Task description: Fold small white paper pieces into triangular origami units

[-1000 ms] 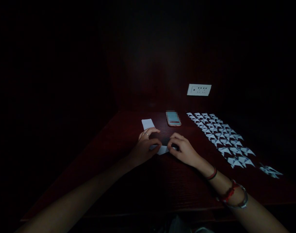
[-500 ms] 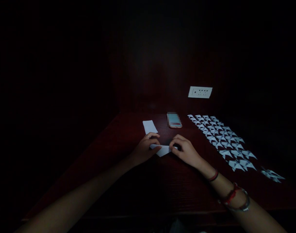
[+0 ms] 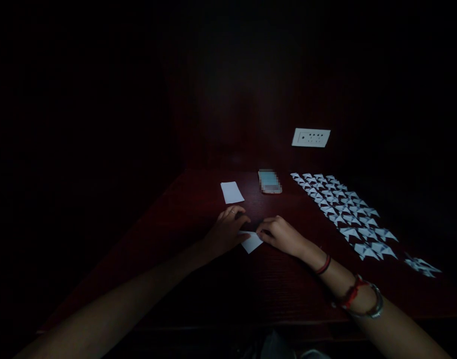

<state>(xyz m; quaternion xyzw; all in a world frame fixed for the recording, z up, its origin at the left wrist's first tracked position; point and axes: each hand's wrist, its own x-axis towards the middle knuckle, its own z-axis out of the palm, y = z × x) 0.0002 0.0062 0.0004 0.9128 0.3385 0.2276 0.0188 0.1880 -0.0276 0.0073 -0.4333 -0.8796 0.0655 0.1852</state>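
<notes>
A small folded piece of white paper [image 3: 251, 243], its lower end pointed, is between my two hands just above or on the dark red table. My left hand [image 3: 226, 230], with a ring on one finger, has its thumb on the paper's left side while its other fingers curve over the far edge. Thumb and fingers of my right hand [image 3: 281, 234] pinch the upper right corner. Fingertips hide both upper corners of the paper. A stack of white paper sheets [image 3: 232, 192] lies beyond my left hand.
Several rows of folded white paper figures [image 3: 350, 218] cover the table's right side, with more folded paper [image 3: 423, 267] near its right edge. A phone [image 3: 270, 181] lies at the back. A socket panel [image 3: 311, 137] is on the wall. Surroundings are very dark.
Both hands and the paper are slightly lower in view. My right hand has come closer to my left, and the paper's lower point shows more. The camera view has shifted slightly.
</notes>
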